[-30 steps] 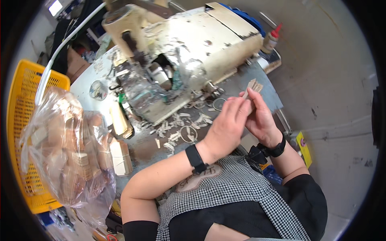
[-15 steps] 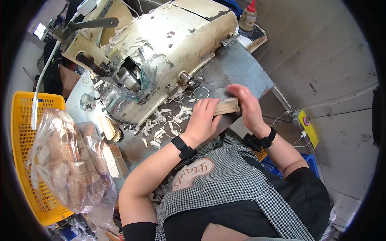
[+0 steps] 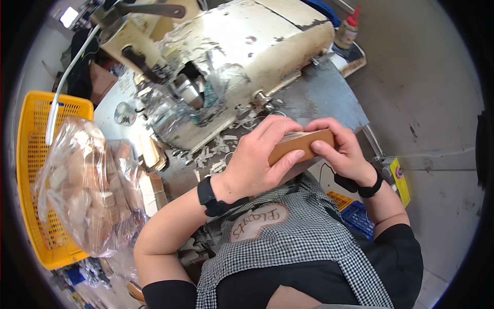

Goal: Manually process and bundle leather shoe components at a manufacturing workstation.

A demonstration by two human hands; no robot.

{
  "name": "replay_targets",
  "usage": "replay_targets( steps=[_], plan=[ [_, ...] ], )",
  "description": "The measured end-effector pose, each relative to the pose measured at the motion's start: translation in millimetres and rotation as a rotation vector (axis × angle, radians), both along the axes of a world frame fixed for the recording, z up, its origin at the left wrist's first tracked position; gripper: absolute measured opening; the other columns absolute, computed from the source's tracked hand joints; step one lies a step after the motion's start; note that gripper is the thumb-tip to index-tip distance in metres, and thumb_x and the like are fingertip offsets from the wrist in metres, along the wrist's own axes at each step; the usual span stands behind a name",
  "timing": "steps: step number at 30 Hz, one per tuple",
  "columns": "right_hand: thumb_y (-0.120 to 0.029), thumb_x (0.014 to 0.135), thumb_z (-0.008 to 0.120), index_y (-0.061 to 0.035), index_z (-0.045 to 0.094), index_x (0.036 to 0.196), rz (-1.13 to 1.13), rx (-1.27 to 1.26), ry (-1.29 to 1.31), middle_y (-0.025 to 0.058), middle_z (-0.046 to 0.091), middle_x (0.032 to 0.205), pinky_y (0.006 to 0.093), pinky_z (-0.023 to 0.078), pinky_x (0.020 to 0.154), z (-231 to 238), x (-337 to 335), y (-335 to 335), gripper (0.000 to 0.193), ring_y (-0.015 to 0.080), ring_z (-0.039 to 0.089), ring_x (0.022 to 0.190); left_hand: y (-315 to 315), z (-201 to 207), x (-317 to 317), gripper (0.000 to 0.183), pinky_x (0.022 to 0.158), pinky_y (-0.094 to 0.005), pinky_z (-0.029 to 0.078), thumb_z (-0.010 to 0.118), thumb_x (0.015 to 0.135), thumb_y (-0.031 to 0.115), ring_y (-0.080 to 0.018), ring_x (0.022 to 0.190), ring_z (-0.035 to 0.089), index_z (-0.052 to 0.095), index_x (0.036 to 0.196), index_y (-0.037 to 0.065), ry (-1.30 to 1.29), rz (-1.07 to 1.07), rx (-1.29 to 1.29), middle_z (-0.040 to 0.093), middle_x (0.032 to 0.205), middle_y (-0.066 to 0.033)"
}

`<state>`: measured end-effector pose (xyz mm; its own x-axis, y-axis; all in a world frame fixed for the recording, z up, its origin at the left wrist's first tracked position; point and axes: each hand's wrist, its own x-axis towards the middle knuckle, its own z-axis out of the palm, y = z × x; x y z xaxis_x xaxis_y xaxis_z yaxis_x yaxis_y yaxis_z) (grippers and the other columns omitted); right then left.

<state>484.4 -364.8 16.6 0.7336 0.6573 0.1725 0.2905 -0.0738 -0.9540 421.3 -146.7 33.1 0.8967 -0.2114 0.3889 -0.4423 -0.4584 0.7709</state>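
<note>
Above the near edge of a grey worktable (image 3: 321, 95), a brown-faced block (image 3: 299, 147), apparently a stack of thin pieces, is clamped between the left hand (image 3: 257, 154) at one end and the right hand (image 3: 346, 150) at the other. Pale scraps (image 3: 205, 158) lie beside a cream machine (image 3: 288, 41); a clear bag (image 3: 77, 195) and yellow basket (image 3: 30, 170) sit left.

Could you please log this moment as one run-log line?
left hand: holds brown stack at its left end | right hand: holds its right end | nearby: cream machine, worktable, plastic bag
</note>
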Motion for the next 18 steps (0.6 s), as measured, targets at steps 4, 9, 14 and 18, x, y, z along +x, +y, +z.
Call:
replay_targets(
  steps=[4, 9, 14, 18],
  plan=[
    [-0.022, 0.096, 0.063, -0.0013, 0.058, 0.116, 0.13, -0.049, 0.122, 0.0087, 0.066, 0.093, 0.0287, 0.051, 0.071, 37.3, 1.2, 47.7, 0.029, 0.0153, 0.065, 0.082, 35.5, 22.4, -15.0, 0.016, 0.074, -0.0305, 0.051, 0.065, 0.09, 0.014, -0.0211, 0.083, 0.065, 0.065, 0.099, 0.001, 0.094, 0.156, -0.215, 0.067, 0.09, -0.0117],
    [-0.015, 0.091, 0.069, -0.0014, 0.061, 0.111, 0.25, 0.031, -0.097, 0.0072, 0.062, 0.084, 0.0262, 0.047, 0.061, 37.8, 15.6, 101.5, 0.026, 0.0124, 0.059, 0.068, 96.5, 41.7, -34.5, 0.022, 0.066, -0.0233, 0.045, 0.066, 0.094, 0.022, -0.0052, 0.073, 0.053, 0.064, 0.088, 0.001, 0.36, 0.388, -0.254, 0.062, 0.076, 0.0009],
    [-0.01, 0.091, 0.067, -0.0023, 0.068, 0.096, 0.258, 0.09, -0.218, 0.0028, 0.06, 0.084, 0.0241, 0.045, 0.06, 31.9, 23.7, 150.1, 0.009, 0.0084, 0.054, 0.067, 123.9, 45.1, -45.5, 0.021, 0.069, -0.0228, 0.046, 0.068, 0.093, 0.022, -0.0049, 0.076, 0.053, 0.065, 0.092, 0.002, 0.528, 0.333, -0.29, 0.063, 0.08, 0.0019],
    [-0.011, 0.088, 0.072, -0.0032, 0.069, 0.092, 0.228, 0.063, -0.011, 0.0027, 0.06, 0.084, 0.0242, 0.045, 0.062, 27.8, 24.4, 167.3, 0.009, 0.0094, 0.054, 0.067, 144.3, 49.2, -50.1, 0.018, 0.081, -0.0239, 0.045, 0.067, 0.094, 0.021, -0.0048, 0.088, 0.054, 0.064, 0.1, 0.005, 0.486, 0.247, -0.322, 0.063, 0.091, 0.0026]
  ],
)
